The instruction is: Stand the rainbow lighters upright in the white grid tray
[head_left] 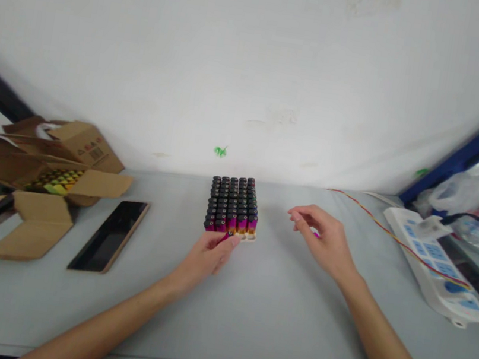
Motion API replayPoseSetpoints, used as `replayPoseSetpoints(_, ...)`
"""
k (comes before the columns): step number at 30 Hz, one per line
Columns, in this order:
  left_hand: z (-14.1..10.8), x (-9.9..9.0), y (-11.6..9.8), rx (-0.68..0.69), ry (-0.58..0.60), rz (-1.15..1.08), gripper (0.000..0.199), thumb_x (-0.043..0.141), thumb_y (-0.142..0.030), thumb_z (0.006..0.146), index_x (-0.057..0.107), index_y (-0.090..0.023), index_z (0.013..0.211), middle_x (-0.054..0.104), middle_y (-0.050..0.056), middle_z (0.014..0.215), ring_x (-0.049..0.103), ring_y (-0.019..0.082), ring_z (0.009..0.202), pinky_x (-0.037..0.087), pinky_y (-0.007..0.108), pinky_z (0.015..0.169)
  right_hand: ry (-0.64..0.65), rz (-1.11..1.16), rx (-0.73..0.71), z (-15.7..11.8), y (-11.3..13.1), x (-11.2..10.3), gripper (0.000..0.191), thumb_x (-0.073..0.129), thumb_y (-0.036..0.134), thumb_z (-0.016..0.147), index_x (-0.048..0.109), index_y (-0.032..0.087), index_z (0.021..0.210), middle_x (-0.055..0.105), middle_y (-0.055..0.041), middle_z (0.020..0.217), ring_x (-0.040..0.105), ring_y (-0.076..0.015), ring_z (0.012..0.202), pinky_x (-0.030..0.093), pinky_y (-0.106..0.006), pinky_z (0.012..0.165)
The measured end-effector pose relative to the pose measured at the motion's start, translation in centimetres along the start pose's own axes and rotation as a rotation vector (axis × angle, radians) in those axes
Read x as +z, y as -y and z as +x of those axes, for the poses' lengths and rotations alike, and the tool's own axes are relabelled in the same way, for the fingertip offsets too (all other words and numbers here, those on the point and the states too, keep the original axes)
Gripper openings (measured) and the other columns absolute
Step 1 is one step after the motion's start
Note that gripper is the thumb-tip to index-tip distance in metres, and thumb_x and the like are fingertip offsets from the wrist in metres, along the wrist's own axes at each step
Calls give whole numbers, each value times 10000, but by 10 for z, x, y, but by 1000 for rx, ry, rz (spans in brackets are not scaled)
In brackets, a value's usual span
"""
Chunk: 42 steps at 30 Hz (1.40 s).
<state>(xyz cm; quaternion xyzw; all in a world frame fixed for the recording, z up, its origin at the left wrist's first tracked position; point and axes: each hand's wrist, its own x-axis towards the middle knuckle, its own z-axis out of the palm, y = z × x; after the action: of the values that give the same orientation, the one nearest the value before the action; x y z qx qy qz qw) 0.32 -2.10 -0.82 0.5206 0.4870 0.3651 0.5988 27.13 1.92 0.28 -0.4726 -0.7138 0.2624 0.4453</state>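
Note:
Rows of lighters with black tops and purple-and-orange bodies (242, 223) stand upright in a white tray (250, 238) at the middle of the table. At the tray's near edge, my left hand (209, 252) pinches a purple lighter (228, 236) between thumb and fingers. Two slots at the front right corner of the tray show no lighter. To the right of the tray, my right hand (323, 237) is raised with curled fingers around a small purple thing (316, 234), mostly hidden by the hand.
An open cardboard box (91, 148) with yellow-topped items and a dark phone (109, 236) lie on the left. On the right are a white power strip (434, 259), a red-yellow wire (377, 223) and plastic bags (466, 195). A white wall (255, 74) rises behind the table.

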Motion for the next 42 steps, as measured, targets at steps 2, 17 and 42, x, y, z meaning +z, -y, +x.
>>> replayPoseSetpoints(2, 1, -1, 2, 39, -43, 75, 572, 657, -661, 815, 376, -225, 574, 280, -83, 514, 222, 68, 462, 161, 255, 450, 9, -26, 5, 0, -1, 0, 352, 566, 531, 1020, 710, 212, 1052, 744, -88, 962, 703, -207, 792, 582, -350, 738)
replayPoseSetpoints(17, -1, -8, -7, 90, 94, 138, 572, 571, -713, 895, 460, -210, 648, 436, -35, 601, 392, 111, 544, 353, 263, 521, 118, -331, -94, 5, -7, -27, 283, 521, 416, 1041, 721, 216, 1070, 741, -84, 1009, 683, -212, 826, 561, -360, 784)
replayPoseSetpoints(42, 1, -34, -43, 886, -259, 587, 116, 713, -298, 958, 762, -216, 1024, 774, 49, 973, 652, 200, 928, 536, 366, 874, 415, -548, 55, 3, -42, -49, 221, 665, 375, 946, 772, 192, 1008, 751, -89, 932, 684, -232, 825, 493, -328, 772)
